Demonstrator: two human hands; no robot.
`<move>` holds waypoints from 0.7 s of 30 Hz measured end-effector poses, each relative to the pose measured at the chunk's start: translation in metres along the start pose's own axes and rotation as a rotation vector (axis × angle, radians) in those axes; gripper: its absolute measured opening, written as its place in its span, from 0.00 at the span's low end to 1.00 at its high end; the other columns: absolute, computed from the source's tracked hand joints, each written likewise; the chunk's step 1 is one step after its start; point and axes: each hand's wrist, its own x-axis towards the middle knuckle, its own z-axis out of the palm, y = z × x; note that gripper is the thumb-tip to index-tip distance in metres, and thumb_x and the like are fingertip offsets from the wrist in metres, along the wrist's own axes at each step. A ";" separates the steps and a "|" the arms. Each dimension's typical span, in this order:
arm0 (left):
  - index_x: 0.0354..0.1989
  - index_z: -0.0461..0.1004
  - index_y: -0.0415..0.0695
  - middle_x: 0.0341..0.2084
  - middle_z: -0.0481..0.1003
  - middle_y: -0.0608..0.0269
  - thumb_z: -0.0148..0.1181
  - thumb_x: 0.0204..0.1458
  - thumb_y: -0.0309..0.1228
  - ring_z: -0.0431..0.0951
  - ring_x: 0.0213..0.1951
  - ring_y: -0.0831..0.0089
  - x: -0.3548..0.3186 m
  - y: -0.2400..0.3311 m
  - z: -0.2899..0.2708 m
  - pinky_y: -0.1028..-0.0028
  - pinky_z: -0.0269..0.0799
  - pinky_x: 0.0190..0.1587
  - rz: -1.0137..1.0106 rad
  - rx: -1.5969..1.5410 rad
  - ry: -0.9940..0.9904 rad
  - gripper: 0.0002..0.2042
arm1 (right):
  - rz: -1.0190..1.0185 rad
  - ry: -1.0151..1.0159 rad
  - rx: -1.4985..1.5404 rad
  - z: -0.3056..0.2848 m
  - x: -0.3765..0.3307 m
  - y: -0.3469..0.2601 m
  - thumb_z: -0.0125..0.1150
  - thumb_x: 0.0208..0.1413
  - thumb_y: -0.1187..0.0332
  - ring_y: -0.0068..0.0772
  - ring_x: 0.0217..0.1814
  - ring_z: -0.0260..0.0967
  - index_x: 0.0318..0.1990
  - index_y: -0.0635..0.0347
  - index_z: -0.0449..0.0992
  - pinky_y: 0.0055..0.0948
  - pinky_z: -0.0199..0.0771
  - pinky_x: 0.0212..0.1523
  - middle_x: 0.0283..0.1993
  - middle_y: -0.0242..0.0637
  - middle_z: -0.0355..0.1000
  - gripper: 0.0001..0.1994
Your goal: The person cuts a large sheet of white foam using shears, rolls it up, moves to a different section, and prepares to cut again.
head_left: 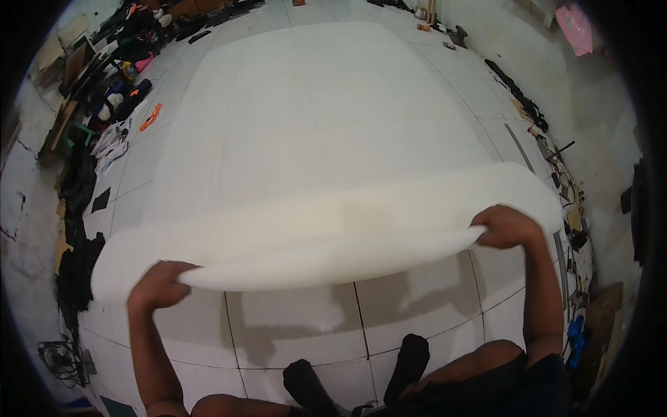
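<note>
Feet in black socks (pixel 361 379) stand at six o'clock on the white floor tiles (pixel 410 306). Just beyond them, the left hand (pixel 158 285) at eight o'clock and the right hand (pixel 506 226) at three o'clock each clench the raised near edge of a large white foam sheet (pixel 319 139). The sheet looks thin, soft and slightly translucent; its lifted edge curls over while the rest lies flat across the floor toward twelve o'clock. Dark clutter (pixel 104 90) lines the wall at ten o'clock.

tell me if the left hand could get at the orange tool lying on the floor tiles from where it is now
Probably not: the left hand grips the near edge of the white sheet, and the orange tool lies far off beside it.
</note>
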 end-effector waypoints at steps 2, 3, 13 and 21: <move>0.48 0.78 0.41 0.41 0.80 0.48 0.56 0.37 0.25 0.80 0.45 0.52 -0.006 0.016 -0.038 0.65 0.73 0.53 -0.082 0.007 0.080 0.24 | 0.006 0.230 0.005 -0.031 -0.016 0.010 0.61 0.41 0.60 0.48 0.43 0.75 0.39 0.63 0.81 0.40 0.73 0.50 0.37 0.50 0.78 0.19; 0.48 0.78 0.40 0.42 0.80 0.48 0.57 0.36 0.26 0.79 0.46 0.52 -0.004 0.016 -0.053 0.65 0.73 0.53 -0.159 0.021 0.132 0.24 | 0.082 0.155 0.075 -0.059 -0.015 -0.004 0.62 0.41 0.59 0.49 0.44 0.75 0.43 0.64 0.80 0.40 0.73 0.50 0.40 0.52 0.78 0.22; 0.65 0.62 0.45 0.62 0.63 0.46 0.68 0.48 0.49 0.61 0.64 0.49 0.120 -0.066 0.119 0.44 0.51 0.66 0.092 0.344 0.608 0.38 | -0.043 0.695 -0.301 0.135 0.134 0.031 0.60 0.54 0.57 0.41 0.66 0.58 0.63 0.52 0.67 0.52 0.56 0.64 0.65 0.41 0.62 0.28; 0.74 0.41 0.51 0.72 0.38 0.42 0.74 0.39 0.49 0.45 0.72 0.46 0.089 -0.067 0.187 0.45 0.42 0.70 -0.043 0.611 0.210 0.57 | -0.068 0.491 -0.368 0.196 0.095 0.040 0.72 0.44 0.63 0.51 0.74 0.49 0.73 0.45 0.50 0.64 0.48 0.68 0.72 0.44 0.52 0.48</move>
